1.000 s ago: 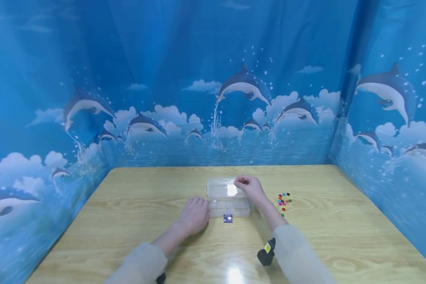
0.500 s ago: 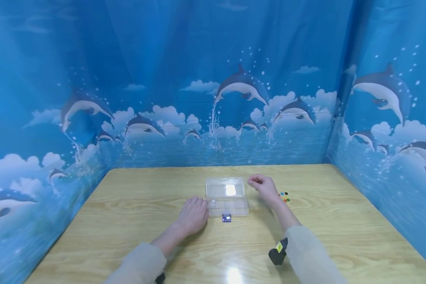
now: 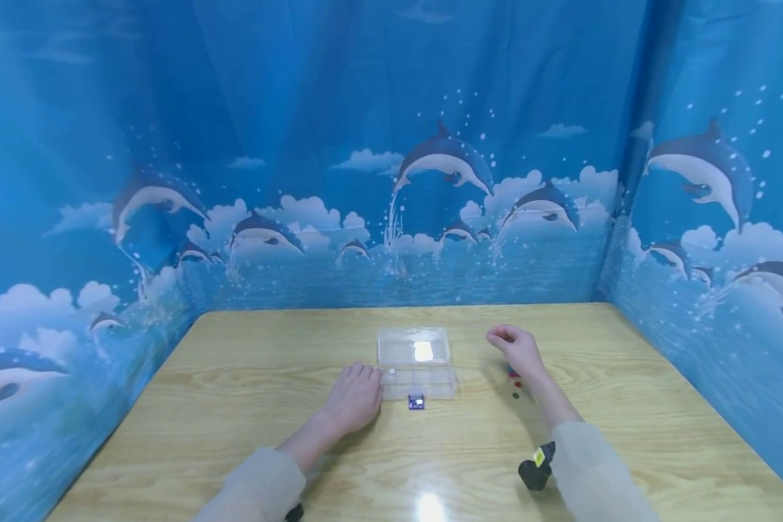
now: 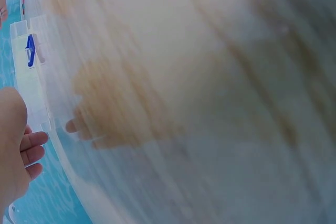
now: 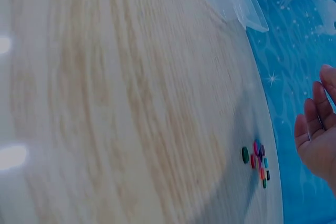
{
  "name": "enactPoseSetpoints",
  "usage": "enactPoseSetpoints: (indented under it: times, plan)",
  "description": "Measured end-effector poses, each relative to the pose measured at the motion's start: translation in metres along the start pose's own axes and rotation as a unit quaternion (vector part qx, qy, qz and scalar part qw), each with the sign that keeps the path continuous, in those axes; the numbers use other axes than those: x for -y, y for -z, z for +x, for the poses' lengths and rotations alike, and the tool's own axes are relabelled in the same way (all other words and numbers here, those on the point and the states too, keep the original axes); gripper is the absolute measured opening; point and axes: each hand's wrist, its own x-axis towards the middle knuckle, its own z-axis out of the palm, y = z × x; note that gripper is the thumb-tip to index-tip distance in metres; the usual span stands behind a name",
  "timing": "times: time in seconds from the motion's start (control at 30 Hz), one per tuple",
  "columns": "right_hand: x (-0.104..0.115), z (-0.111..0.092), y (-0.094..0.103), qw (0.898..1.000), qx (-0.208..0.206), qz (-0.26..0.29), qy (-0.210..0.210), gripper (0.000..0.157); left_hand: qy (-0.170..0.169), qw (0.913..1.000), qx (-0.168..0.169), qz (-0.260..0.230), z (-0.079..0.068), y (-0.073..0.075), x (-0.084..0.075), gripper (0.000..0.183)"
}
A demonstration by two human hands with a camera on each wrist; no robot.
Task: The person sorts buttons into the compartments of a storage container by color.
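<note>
On the wooden table (image 3: 235, 406), starting at your left, your left hand (image 3: 354, 395) lies back upward at the near end of the clear plastic divided box (image 3: 433, 380); its fingers are bent loosely and close together, seemingly touching the box's left side, clamped on nothing that shows. The box's clear rectangular lid (image 3: 401, 346) is laid back on the far side, so that preparation looks done. In the leftmost part of the box you have one small white round piece (image 3: 392, 371); no other piece can be made out inside. The blue-purple plastic clasp (image 3: 416, 402) sticks out at the front edge, unfastened.

Further right, your right hand (image 3: 523, 355) hangs above the table, between the box and the loose pieces. Thumb and forefinger curve towards each other with the tips near or touching; you cannot tell from here whether something tiny sits between them. The other fingers are loosely bent, slightly apart.

Under and beside that hand are the small coloured round pieces (image 5: 253, 160), roughly ten, clustered well apart from the box, with one dark green round piece (image 5: 245, 155) just beside the group. Judging by this, you seem near the beginning: one piece is in, while the coloured ones are left to place.
</note>
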Motion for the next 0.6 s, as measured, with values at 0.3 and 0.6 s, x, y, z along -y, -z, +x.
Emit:
enactPoseSetpoints:
  times: [0.3,0.6]
  plan:
    - [-0.012,-0.001,0.016,0.999,-0.019,-0.002,-0.030,0.034,0.000,0.9999,-0.010,0.004,0.000,-0.001,0.001,0.019]
    - [-0.031,-0.002,0.035,0.997,-0.053,-0.050,-0.034,0.033,-0.002,1.0000,0.000,0.004,0.000,0.000,0.000,0.020]
